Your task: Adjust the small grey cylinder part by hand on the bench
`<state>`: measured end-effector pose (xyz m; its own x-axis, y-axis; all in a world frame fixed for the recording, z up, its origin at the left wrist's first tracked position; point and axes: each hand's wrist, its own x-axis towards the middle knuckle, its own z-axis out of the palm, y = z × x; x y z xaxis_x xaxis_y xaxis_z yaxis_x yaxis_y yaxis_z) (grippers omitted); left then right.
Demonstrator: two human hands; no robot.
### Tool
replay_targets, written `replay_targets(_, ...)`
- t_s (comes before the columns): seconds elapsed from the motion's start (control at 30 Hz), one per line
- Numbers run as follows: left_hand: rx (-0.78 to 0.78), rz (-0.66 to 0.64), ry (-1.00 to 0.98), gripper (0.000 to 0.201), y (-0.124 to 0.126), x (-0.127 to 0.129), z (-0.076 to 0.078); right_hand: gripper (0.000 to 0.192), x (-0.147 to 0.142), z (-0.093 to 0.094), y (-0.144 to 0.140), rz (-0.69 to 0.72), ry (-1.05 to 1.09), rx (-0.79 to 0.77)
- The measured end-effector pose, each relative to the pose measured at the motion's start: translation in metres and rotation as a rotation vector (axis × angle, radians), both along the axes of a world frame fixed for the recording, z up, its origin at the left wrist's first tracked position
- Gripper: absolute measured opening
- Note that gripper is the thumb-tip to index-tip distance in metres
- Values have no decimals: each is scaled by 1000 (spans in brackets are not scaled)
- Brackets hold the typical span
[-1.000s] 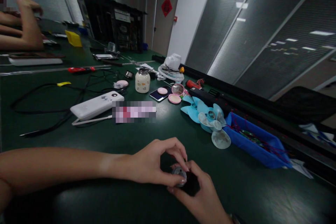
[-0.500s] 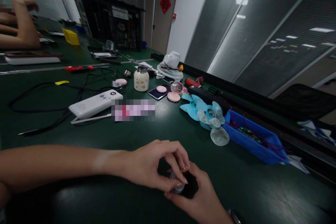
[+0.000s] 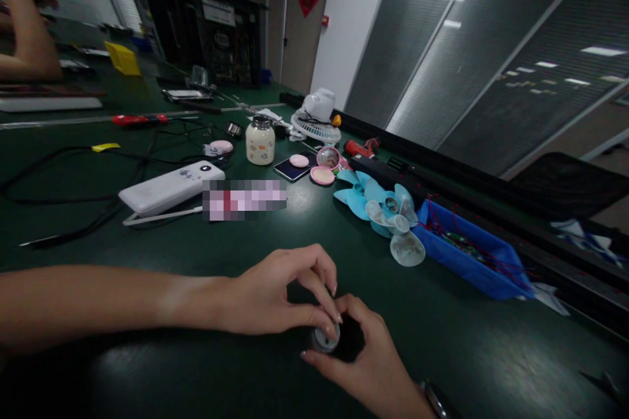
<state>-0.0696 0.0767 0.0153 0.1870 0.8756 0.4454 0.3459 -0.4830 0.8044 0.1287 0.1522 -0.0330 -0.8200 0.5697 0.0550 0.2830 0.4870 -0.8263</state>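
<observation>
Between my two hands, low over the green table [image 3: 255, 380], is a small round grey metal part [image 3: 325, 340] with a flat top and a dark spot in it. My left hand [image 3: 275, 291] pinches its upper edge with thumb and fingertips. From the right, my right hand [image 3: 373, 347] curves around the same part, thumb below and fingers above. The underside of the part is hidden. Beyond the hands lie blue fan blades [image 3: 388, 206] and a translucent blade [image 3: 407, 249].
A blue bin [image 3: 472, 262] with wires and boards stands at the right. Farther back are a white power bank [image 3: 171, 188], a cream bottle [image 3: 260, 144], a phone [image 3: 289, 171], a pink compact [image 3: 322, 175], and a white fan [image 3: 317, 114]. Another person's arm [image 3: 29, 39] rests at far left.
The view has shifted slightly, and both hands sit a little farther left and up. More of the round part's top now shows between the fingers.
</observation>
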Motion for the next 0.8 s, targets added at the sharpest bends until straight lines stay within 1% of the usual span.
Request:
replay_targets(0.1, 0, 101, -77, 31, 6, -9, -2, 35, -1, 3, 0, 6, -9, -11)
replay_targets(0.17, -45, 140, -106, 33, 13, -18, -9, 33, -2, 5, 0, 6, -1, -25)
replay_targets(0.27, -180, 182, -58, 34, 23, -30, -24, 27, -5, 8, 1, -58, 34, -39)
replay_targets(0.33, -233, 153, 1, 35, 27, -35, -33, 25, -6, 7, 2, -103, 55, -48)
replay_targets(0.4, -206, 136, 116, 35, 28, -36, -38, 25, -7, 6, 3, -125, 68, -48)
replay_targets(0.47, -148, 151, 236, 35, 27, -36, -40, 25, -7, 5, 4, -126, 69, -44)
replay_targets(0.53, -115, 176, 306, 38, 27, -37, -41, 25, -6, 4, 5, -125, 70, -42)
replay_targets(0.67, -140, 174, 335, 51, 28, -40, -43, 25, -6, 5, 4, -123, 60, -45)
replay_targets(0.73, -156, 151, 337, 51, 29, -41, -46, 24, -6, 6, 4, -120, 53, -46)
replay_targets(0.8, -151, 136, 330, 47, 29, -41, -47, 24, -6, 6, 4, -121, 51, -46)
